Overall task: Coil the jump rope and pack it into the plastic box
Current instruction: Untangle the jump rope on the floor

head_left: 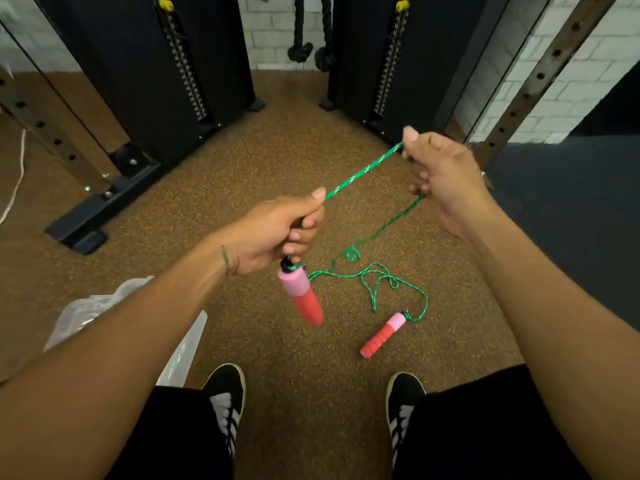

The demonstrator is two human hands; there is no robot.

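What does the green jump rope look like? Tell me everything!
The jump rope is a thin green braided cord with pale flecks and two foam-looking handles, pink near the cord and red below. The left hand grips the cord above one handle, which dangles. A taut stretch runs to the right hand, which pinches it. The rest falls in loose tangles onto the speckled floor, where the other handle lies.

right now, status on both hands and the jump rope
Left hand grips rope just above one handle; right hand pinches it further along. Rest lies loose on floor with other handle, not yet coiled. Box on floor at left.
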